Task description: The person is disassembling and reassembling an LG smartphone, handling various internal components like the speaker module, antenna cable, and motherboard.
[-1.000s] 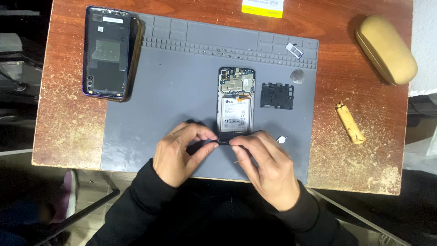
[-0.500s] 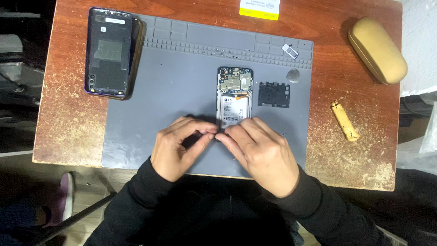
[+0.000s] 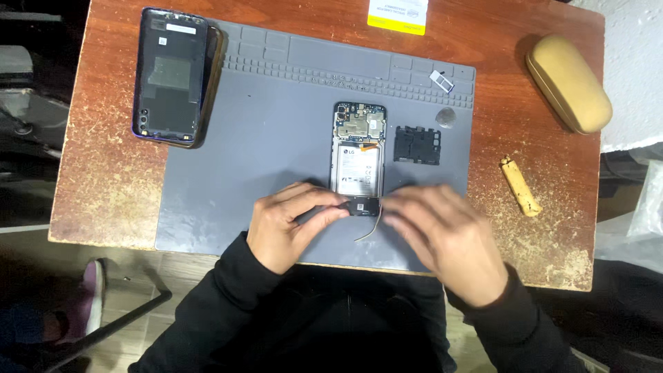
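An opened phone (image 3: 358,155) lies on the grey work mat (image 3: 276,124), its circuit board and battery showing. My left hand (image 3: 290,221) pinches a small black part (image 3: 362,205) at the phone's lower end. My right hand (image 3: 442,235), blurred, sits just right of that part, fingers curled near it. A thin pale cable (image 3: 369,231) curves on the mat under the black part, between both hands. Both sleeves are black.
A black square cover piece (image 3: 417,145) and a grey round disc (image 3: 446,117) lie right of the phone. A phone back cover (image 3: 170,76) rests at the mat's top left. A tan case (image 3: 568,83), a yellowish stick (image 3: 520,186) and a yellow-white card (image 3: 397,15) lie on the wooden table.
My right hand has pulled away to the right from the left hand, uncovering the small black part and the thin cable at the phone's lower end.
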